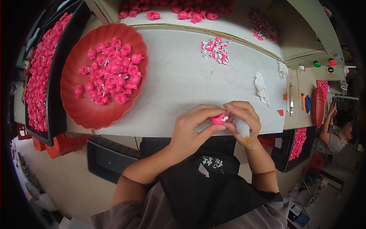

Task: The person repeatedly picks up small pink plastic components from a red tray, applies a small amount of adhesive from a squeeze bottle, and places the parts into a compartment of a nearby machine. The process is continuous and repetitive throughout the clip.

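Note:
Close to the table's front edge, my left hand pinches a small pink plastic figure part between thumb and fingers. White bits show on the part's right side. My right hand is closed around a small white squeeze bottle, whose amber tip points down toward me. The right thumb and fingertips also reach the pink part, at its right side. To the left, a red scalloped bowl holds many similar pink parts. Small pink-and-white pieces lie in a pile farther back on the table.
A black crate full of pink parts stands at far left. More pink parts sit on the shelf behind. Crumpled tissue, an orange tube and a blue object lie at right. Another person sits farther right.

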### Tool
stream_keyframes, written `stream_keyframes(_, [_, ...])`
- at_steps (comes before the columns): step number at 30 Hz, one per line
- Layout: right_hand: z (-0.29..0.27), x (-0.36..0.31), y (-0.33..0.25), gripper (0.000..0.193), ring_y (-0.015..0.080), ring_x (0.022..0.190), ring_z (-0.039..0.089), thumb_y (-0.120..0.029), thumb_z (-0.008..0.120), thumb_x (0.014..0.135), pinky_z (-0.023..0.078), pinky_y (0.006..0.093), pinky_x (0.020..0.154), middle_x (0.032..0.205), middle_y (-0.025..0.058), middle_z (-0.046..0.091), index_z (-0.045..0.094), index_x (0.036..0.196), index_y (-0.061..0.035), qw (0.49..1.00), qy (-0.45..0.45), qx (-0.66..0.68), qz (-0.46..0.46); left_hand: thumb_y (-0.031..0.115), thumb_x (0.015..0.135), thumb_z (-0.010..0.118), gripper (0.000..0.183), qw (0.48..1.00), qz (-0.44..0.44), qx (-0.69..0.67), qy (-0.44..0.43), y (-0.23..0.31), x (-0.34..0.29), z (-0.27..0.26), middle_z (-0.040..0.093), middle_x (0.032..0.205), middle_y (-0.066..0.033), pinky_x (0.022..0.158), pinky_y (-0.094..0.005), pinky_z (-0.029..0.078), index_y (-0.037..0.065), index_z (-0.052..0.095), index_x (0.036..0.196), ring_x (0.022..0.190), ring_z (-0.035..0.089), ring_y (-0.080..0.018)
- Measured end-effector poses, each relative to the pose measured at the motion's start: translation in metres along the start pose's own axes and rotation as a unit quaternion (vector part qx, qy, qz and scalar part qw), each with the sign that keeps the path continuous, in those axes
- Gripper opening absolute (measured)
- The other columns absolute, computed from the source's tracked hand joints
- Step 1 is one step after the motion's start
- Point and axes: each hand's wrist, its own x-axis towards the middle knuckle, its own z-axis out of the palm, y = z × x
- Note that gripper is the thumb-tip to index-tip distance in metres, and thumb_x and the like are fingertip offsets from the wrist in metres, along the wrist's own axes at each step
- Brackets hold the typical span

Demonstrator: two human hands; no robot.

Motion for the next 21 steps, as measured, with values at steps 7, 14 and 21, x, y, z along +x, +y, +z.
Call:
stream_keyframes(7, [-0.004, -0.004, 0.001, 0.037, 0.0103, 0.065, 0.052, 0.004, 0.070, 0.066, 0.044, 0.0218, 0.052, 0.098, 0.0107, 0.054, 0.060, 0.102, -0.0012, 1.000, 0.017, 0.019, -0.018, 0.006, 0.069, 0.068, 0.026, 0.989, 0.070, 0.112, 0.062, -0.001, -0.001, 0.007, 0.062, 0.094, -0.0070, 0.067, -0.0288, 0.047, 0.003, 0.063, 0.094, 0.079, 0.060, -0.0219])
stream_keyframes(14, [-0.005, 0.002, -0.007, 0.041, 0.0075, 0.063, 0.051, 0.002, 0.068, 0.067, 0.042, 0.0194, 0.049, 0.090, 0.0069, 0.055, 0.054, 0.105, 0.0019, 0.886, -0.005, 0.383, 0.262, 0.006, 0.069, 0.067, 0.022, 0.967, 0.166, 0.189, 0.033, 0.000, 0.001, 0.008, 0.062, 0.096, -0.0053, 0.066, -0.0293, 0.044, 0.005, 0.065, 0.091, 0.077, 0.060, -0.0200])
stream_keyframes(21, [-0.009, -0.002, 0.004, 0.031, 0.0079, 0.063, 0.053, -0.003, 0.067, 0.072, 0.041, 0.0192, 0.046, 0.080, 0.0051, 0.056, 0.051, 0.099, 0.0006, 0.782, -0.089, 0.494, 0.369, 0.006, 0.065, 0.068, 0.027, 0.948, 0.210, 0.239, -0.030, 0.002, 0.005, 0.004, 0.064, 0.091, -0.0053, 0.059, -0.0278, 0.041, 0.005, 0.066, 0.092, 0.071, 0.059, -0.0176])
